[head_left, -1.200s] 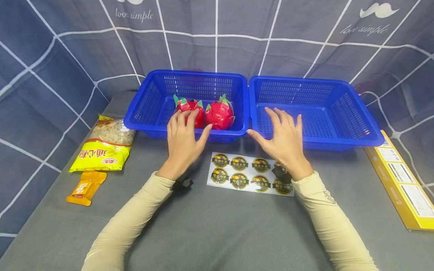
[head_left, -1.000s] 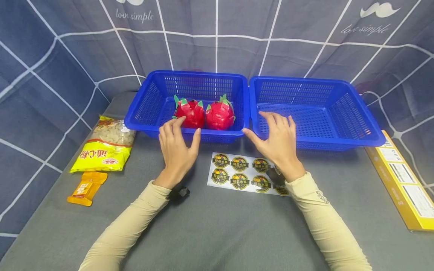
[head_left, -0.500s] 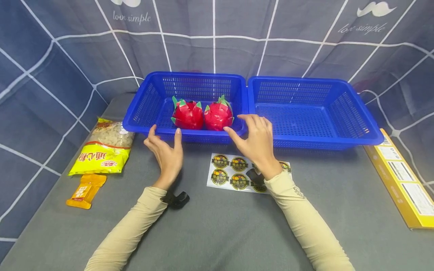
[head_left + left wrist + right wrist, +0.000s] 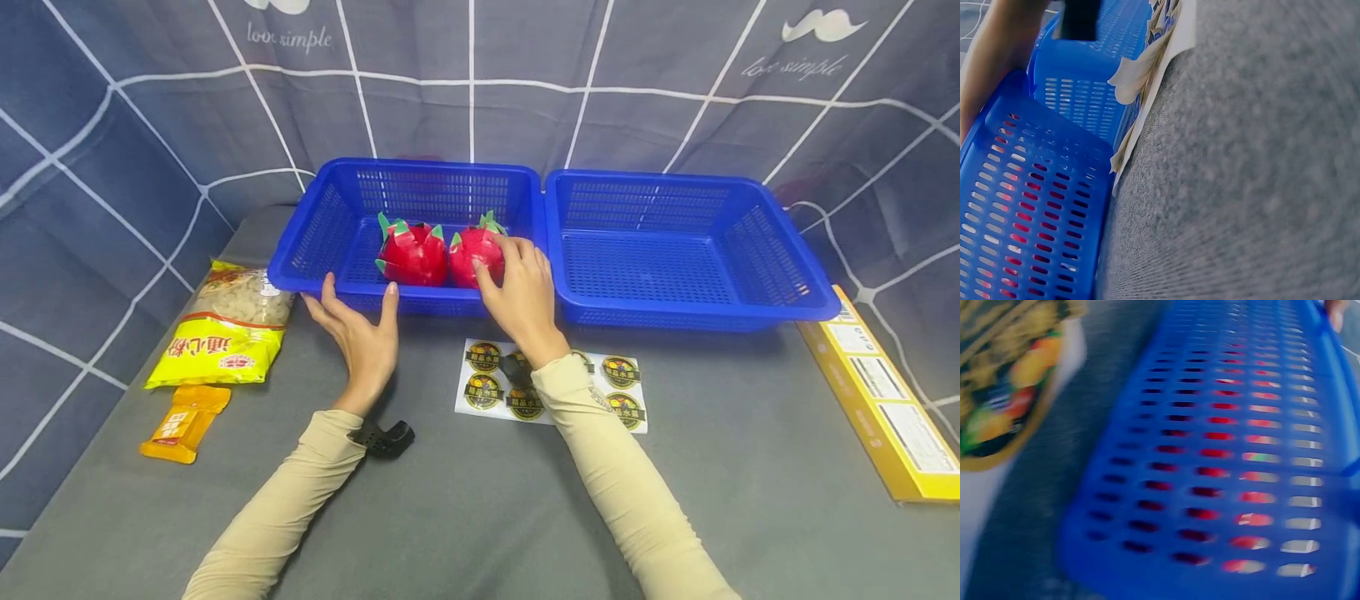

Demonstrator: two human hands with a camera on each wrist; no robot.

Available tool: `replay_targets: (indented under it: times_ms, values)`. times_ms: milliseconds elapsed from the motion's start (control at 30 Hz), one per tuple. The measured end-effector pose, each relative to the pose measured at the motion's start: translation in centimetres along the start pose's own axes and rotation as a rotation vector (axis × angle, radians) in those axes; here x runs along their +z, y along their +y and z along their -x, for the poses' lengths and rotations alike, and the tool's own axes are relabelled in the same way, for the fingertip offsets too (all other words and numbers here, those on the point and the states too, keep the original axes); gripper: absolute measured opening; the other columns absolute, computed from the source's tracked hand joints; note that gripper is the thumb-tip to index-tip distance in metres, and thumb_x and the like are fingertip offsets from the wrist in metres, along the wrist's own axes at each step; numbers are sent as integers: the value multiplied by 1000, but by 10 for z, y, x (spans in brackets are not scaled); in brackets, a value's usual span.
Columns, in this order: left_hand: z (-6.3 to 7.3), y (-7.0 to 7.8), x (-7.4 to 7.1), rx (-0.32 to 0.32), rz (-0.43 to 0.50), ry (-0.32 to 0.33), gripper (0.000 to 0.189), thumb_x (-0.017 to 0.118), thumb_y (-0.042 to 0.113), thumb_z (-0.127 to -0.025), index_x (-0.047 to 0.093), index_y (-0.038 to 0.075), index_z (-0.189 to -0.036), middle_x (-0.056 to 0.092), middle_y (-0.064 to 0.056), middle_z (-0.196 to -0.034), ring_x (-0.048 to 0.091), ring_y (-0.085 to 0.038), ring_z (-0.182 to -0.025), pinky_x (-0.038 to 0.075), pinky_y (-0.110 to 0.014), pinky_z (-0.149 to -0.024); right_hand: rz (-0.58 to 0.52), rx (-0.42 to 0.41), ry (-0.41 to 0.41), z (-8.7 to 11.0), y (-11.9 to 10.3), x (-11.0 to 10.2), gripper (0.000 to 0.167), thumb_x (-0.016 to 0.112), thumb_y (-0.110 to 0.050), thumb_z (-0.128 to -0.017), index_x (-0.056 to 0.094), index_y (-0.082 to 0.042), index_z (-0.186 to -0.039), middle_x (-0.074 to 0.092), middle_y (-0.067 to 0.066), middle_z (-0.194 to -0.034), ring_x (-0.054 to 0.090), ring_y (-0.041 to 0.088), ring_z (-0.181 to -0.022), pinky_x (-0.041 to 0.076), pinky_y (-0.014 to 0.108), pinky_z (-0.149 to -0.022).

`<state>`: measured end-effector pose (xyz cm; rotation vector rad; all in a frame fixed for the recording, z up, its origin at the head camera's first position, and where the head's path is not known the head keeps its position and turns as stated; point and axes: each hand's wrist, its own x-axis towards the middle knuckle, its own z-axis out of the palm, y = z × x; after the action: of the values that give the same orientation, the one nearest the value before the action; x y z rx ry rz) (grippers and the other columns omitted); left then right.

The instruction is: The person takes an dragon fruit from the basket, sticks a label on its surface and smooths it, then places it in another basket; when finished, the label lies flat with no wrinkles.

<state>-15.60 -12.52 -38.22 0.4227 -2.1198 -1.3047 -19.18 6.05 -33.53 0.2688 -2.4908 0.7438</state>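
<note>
Near the centre of the head view, your right hand (image 4: 522, 296) hangs over the front rim of the left blue basket (image 4: 431, 196), thumb and bent fingers apart at the right red fruit (image 4: 463, 253); I cannot tell whether they pinch it. That fruit sits in the basket just beside the left red fruit (image 4: 414, 257). Left of centre, your left hand (image 4: 364, 346) is spread at the same rim. At lower centre, your right sleeve (image 4: 630, 492) partly hides a sticker sheet (image 4: 482, 377)
</note>
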Motion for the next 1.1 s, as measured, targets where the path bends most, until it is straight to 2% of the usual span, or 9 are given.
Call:
replay_targets:
  times_ms: [100,333,433,633,767,933,1100]
  values:
    - [0,-1,0,15,10,-9,84,60,53,-78,17,15,-140,-4,-18,-149,-3,-22,-140,7,-34,-116,17,56,-84,-9,-6,-1,50,57,-35,-84,50,-9,-126,51,17,-122,48,31,-113,39,42,-98]
    - [0,0,-1,-11,14,-40,84,59,54,-78,16,17,-140,0,-17,-148,0,-25,-140,9,-38,-115,69,156,-377,-33,-15,7,72,53,-48,-84,26,-13,-142,29,21,-141,32,35,-128,36,47,-102]
    - [0,0,-1,-8,23,-43,84,60,53,-79,16,17,-140,1,-17,-148,-1,-25,-140,9,-39,-115,73,173,-440,-42,-15,11,79,53,-52,-83,20,-14,-144,24,22,-143,29,37,-130,34,50,-102]
    - [1,1,-2,4,36,-38,83,60,52,-79,16,16,-140,0,-18,-147,-2,-26,-140,8,-39,-115,141,211,-516,-53,-10,18,99,58,-66,-71,12,-17,-145,26,21,-142,34,39,-126,37,51,-99]
    - [1,0,-1,4,37,-38,82,60,51,-79,16,16,-140,0,-17,-147,-1,-25,-140,8,-39,-115,183,229,-534,-55,-7,21,110,63,-69,-63,11,-18,-145,30,21,-140,41,39,-120,42,50,-94]
    - [0,-2,0,12,38,-38,82,60,51,-79,16,16,-139,0,-17,-147,0,-24,-140,9,-38,-115,205,232,-530,-56,-6,22,112,66,-68,-60,11,-18,-145,32,21,-139,42,39,-119,45,49,-89]
    - [-1,-3,0,20,40,-34,82,60,50,-79,16,15,-139,0,-17,-147,0,-24,-140,8,-38,-115,216,222,-547,-57,-5,24,104,65,-67,-63,15,-27,-145,33,22,-138,40,40,-120,46,48,-87]
